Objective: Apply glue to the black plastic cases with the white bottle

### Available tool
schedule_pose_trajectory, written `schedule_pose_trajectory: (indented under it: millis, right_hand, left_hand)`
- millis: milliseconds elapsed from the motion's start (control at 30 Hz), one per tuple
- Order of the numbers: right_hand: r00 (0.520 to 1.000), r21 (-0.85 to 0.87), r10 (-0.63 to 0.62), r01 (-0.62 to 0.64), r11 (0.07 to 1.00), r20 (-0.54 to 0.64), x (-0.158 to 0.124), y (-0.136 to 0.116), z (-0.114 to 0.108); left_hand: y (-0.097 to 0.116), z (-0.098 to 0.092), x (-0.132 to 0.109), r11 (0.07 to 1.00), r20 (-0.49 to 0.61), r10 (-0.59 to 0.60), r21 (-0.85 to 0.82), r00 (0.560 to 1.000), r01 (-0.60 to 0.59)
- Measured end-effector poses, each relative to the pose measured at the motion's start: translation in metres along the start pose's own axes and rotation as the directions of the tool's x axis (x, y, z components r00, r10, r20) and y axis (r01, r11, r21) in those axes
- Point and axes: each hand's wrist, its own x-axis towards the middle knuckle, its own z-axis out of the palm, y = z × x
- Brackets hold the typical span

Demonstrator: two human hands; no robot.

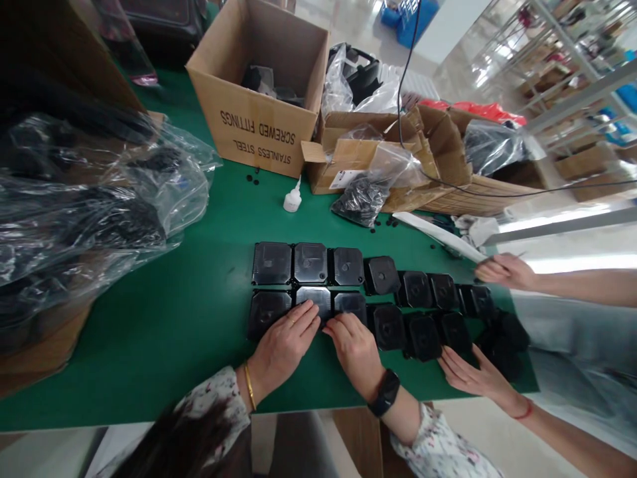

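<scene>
Two rows of square black plastic covers [348,265] lie on the green table [199,318]. My left hand [283,345], with a gold bangle at the wrist, rests flat with fingers stretched over the near-row covers [269,309]. My right hand [355,348], a black watch on its wrist, presses its curled fingers on the edge of a near-row cover [351,303]; what they pinch, if anything, is hidden. Another person's hands [472,378] [502,271] touch the covers at the right end of the rows.
An open cardboard box [259,133] printed "STAINLESS STEEL SCREWED FITTINGS" stands at the back. A small white glue bottle [292,199] and a bag of black parts [361,198] lie behind the rows. Plastic bags of black parts [89,199] fill the left. Torn boxes [438,146] sit at back right.
</scene>
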Motion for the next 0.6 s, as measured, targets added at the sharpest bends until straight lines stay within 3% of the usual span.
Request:
schedule_pose_trajectory:
  millis: [167, 300, 400, 467, 600]
  right_hand:
    - [0.974, -0.047, -0.216, 0.219, 0.975, 0.065, 0.002, 0.003, -0.011]
    - [0.893, -0.04, -0.426, 0.436, 0.899, 0.145, 0.017, 0.015, -0.021]
    - [0.834, 0.004, -0.533, 0.538, 0.843, 0.14, 0.023, 0.028, -0.016]
    - [0.835, 0.02, -0.538, 0.539, 0.842, 0.113, 0.02, 0.035, -0.009]
    - [0.886, 0.014, -0.459, 0.459, 0.888, 0.06, 0.006, 0.04, 0.002]
  left_hand:
    - [-0.001, 0.001, 0.0, 1.0, 0.001, -0.013, -0.026, 1.0, 0.013]
    - [-0.002, 0.001, -0.001, 0.998, 0.017, -0.018, -0.06, 1.0, 0.019]
    - [-0.002, 0.0, -0.001, 0.997, 0.032, -0.022, -0.069, 0.999, 0.025]
    - [-0.002, 0.0, -0.002, 0.997, 0.04, -0.029, -0.068, 0.999, 0.032]
    - [-0.001, 0.001, -0.003, 0.997, 0.04, -0.035, -0.067, 0.999, 0.038]
